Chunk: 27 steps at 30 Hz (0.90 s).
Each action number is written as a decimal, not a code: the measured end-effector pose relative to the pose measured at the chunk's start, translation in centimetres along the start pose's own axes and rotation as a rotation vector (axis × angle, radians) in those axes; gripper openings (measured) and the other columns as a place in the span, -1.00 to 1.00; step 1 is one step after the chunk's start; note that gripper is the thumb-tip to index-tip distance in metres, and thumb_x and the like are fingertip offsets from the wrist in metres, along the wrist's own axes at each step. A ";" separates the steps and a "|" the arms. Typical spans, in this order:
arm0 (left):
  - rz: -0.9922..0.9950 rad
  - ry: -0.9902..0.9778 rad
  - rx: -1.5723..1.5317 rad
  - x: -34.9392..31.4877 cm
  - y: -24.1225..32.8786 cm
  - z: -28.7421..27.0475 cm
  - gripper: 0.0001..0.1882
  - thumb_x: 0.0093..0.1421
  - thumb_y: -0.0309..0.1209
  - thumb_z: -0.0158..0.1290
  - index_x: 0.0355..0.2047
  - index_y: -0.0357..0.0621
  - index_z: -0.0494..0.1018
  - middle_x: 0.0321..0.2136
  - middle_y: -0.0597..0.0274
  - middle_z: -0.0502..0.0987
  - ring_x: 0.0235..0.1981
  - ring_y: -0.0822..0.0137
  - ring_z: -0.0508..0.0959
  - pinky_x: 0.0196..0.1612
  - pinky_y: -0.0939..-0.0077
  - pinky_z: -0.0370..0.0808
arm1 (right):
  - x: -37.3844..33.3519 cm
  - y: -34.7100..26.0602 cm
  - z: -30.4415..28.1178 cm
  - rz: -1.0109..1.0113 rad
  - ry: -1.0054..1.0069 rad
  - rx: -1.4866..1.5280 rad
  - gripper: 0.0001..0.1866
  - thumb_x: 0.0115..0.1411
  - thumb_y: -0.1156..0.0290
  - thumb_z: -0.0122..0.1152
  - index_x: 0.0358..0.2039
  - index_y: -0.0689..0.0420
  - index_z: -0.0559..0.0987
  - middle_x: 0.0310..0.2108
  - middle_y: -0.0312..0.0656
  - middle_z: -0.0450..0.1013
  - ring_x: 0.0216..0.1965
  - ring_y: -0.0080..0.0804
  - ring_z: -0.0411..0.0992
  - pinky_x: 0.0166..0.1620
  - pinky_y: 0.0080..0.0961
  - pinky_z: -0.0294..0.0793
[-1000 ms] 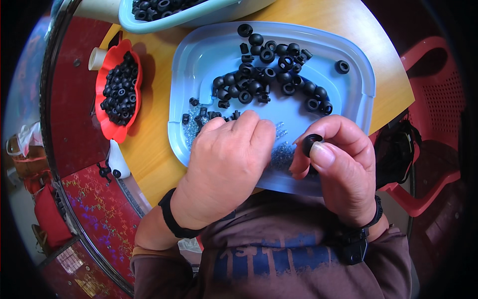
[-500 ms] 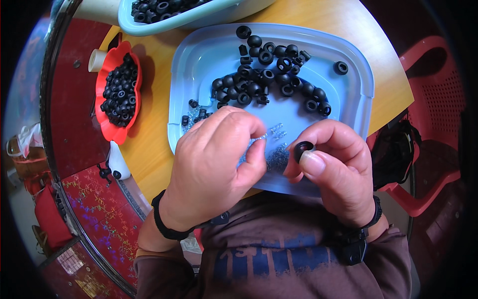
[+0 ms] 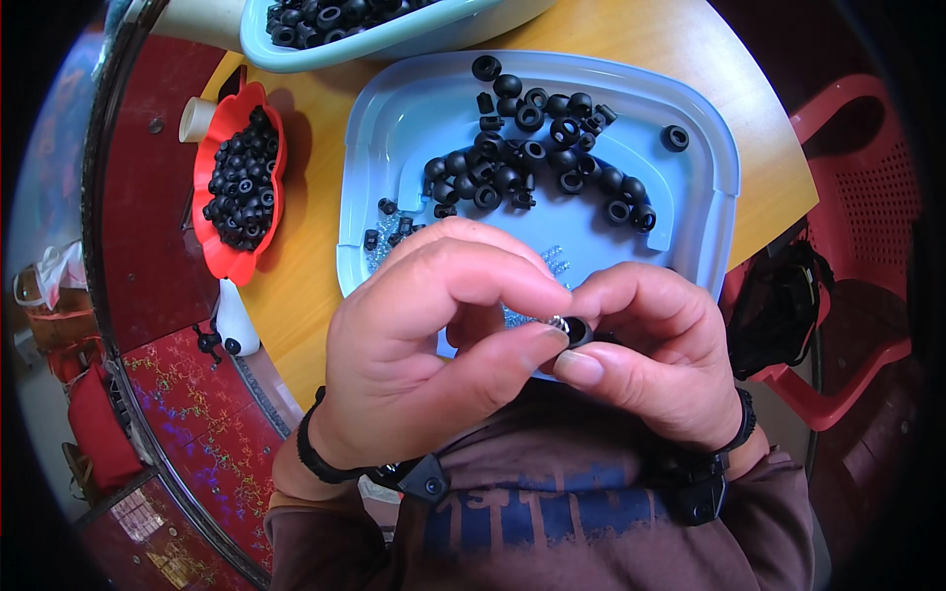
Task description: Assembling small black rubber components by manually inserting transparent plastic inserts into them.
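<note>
My left hand (image 3: pixel 414 345) pinches a small metal coil spring (image 3: pixel 560 323) between thumb and forefinger. Its tip meets the opening of a hollow black plastic ball (image 3: pixel 579 333), which looks like a cord-lock shell. Thumb and fingers of my right hand (image 3: pixel 665 345) grip that ball. Both hands are over the near part of a light-blue plastic tray (image 3: pixel 727 227). More small springs (image 3: pixel 556 260) lie in the tray, partly hidden by my hands. Farther back is a loose heap of black hollow balls (image 3: pixel 506 178); small black plugs (image 3: pixel 371 239) lie among springs at the left.
At the left, a red flower-shaped dish (image 3: pixel 232 264) holds many black pieces. A pale blue-green basin (image 3: pixel 374 49) of black parts stands at the back. Both rest on a wooden table (image 3: pixel 769 148). A red plastic chair (image 3: pixel 867 177) is on the right.
My left hand has moved right and down, bringing the spring from the tray to the ball. My right hand has turned the ball and shifted slightly left to meet it.
</note>
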<state>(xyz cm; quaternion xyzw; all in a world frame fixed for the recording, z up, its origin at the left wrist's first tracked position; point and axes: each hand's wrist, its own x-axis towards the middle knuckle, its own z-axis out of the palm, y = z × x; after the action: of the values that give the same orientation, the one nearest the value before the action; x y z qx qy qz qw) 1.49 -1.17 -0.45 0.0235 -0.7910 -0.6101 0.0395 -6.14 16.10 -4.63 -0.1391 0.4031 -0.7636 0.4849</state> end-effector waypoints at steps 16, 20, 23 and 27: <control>-0.012 0.007 0.019 -0.7 -0.2 0.4 -0.83 0.06 -0.45 0.12 -0.37 -0.23 0.38 -0.37 0.12 0.39 -0.33 0.38 0.43 -0.25 0.59 0.38 | 0.2 0.1 -0.2 -0.025 -0.037 -0.184 -0.77 0.02 0.54 0.25 -0.27 0.24 0.50 -0.43 -0.35 0.40 -0.37 -0.69 0.33 -0.28 -0.73 0.29; 0.011 0.030 -0.002 -0.9 -0.4 0.9 -0.82 0.07 -0.42 0.12 -0.37 -0.22 0.39 -0.36 0.12 0.39 -0.32 0.38 0.42 -0.26 0.58 0.38 | 0.2 0.3 -0.1 -0.072 -0.042 -0.193 -0.79 0.05 0.50 0.24 -0.27 0.23 0.51 -0.52 -0.42 0.36 -0.48 -0.75 0.27 -0.41 -0.79 0.26; 0.102 0.029 0.104 -0.6 -0.7 0.7 -0.82 0.10 -0.36 0.09 -0.38 -0.21 0.41 -0.36 0.12 0.39 -0.33 0.37 0.42 -0.27 0.58 0.38 | 0.2 0.4 -0.2 -0.080 -0.044 -0.207 -0.80 0.05 0.50 0.24 -0.28 0.23 0.51 -0.51 -0.41 0.36 -0.47 -0.75 0.28 -0.41 -0.80 0.26; 0.222 0.025 0.303 -1.0 -0.8 0.9 -0.76 0.16 -0.24 0.03 -0.36 -0.17 0.46 -0.36 0.11 0.38 -0.34 0.35 0.42 -0.29 0.57 0.39 | 0.1 0.2 -0.3 -0.058 -0.034 -0.189 -0.81 0.05 0.51 0.24 -0.29 0.24 0.51 -0.50 -0.41 0.37 -0.47 -0.75 0.28 -0.40 -0.80 0.26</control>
<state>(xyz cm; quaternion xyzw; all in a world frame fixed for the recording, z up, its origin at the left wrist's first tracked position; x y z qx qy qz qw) 2.43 -0.43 -1.44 -0.0507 -0.8711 -0.4753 0.1126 -6.18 16.13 -4.97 -0.2088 0.4609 -0.7334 0.4539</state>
